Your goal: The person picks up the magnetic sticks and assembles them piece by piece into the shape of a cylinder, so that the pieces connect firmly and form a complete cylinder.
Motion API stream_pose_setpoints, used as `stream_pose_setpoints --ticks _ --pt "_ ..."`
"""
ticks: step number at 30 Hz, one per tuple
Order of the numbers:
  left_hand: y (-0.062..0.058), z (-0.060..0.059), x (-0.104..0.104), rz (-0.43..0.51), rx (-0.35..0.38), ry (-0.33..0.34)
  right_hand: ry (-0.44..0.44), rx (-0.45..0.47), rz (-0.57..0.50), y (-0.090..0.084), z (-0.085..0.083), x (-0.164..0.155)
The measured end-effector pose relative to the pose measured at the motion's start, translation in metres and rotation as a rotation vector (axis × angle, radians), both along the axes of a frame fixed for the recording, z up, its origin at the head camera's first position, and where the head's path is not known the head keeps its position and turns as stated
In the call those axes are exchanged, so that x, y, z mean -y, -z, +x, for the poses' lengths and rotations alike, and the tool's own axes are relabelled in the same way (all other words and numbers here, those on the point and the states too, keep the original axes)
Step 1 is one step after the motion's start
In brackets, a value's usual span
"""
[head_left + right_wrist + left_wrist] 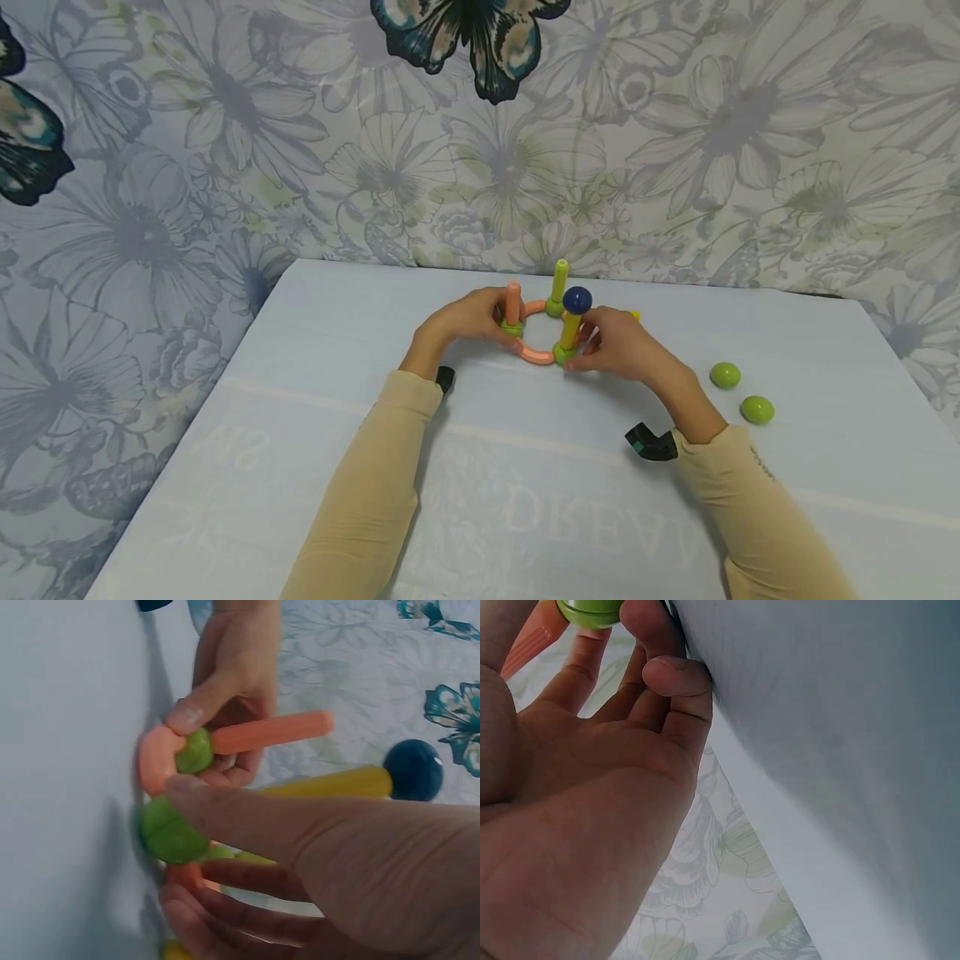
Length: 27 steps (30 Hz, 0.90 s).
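A toy frame stands mid-table: an orange curved ring (532,354) joined by green balls, with upright sticks. My left hand (501,321) pinches the green ball (193,750) at the foot of the orange stick (270,731), thumb on one side and fingers on the other. My right hand (583,350) grips the green ball (169,829) under the yellow stick (570,331), which carries a dark blue ball (577,299) on top. A yellow-green stick (559,282) rises at the ring's far side. The left wrist view shows my palm, the green ball (592,611) and the orange stick (526,641).
Two loose green half-balls (725,375) (757,409) lie to the right of my right wrist. The pale blue table (300,400) ends against a flowered curtain (675,167) at the back and falls away at the left edge.
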<state>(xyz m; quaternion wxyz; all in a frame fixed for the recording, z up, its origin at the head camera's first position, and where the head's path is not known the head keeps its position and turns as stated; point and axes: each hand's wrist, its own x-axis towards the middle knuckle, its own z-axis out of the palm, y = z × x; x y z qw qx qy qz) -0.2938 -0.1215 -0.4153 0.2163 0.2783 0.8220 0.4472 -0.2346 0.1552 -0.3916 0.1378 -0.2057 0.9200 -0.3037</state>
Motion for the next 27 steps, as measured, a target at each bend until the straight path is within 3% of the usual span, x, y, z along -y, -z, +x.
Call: stream_pose_setpoints --ticks 7,17,27 --pt "0.001 0.000 -0.001 -0.007 0.007 -0.019 0.089 -0.125 -0.007 0.009 0.005 0.010" --pt "-0.002 -0.002 0.007 -0.111 -0.024 0.013 0.170 -0.087 -0.054 0.011 0.004 0.012" --pt "-0.007 -0.004 0.012 -0.002 0.106 0.150 0.211 -0.161 -0.092 0.017 0.001 0.007"
